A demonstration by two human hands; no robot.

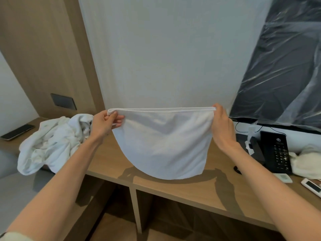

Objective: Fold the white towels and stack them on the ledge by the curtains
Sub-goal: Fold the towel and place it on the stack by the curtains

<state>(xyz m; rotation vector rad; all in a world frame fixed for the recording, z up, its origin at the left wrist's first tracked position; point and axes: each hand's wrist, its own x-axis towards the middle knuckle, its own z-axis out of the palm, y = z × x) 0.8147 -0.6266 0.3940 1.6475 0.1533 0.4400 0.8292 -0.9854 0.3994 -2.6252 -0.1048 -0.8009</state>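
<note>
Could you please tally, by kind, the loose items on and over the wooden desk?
White towel, held up: 1
Towel heap: 1 (towels inside cannot be counted)
Crumpled white cloth: 1
Mobile phone: 1
Desk telephone: 1
White remotes: 2
Total: 7
</note>
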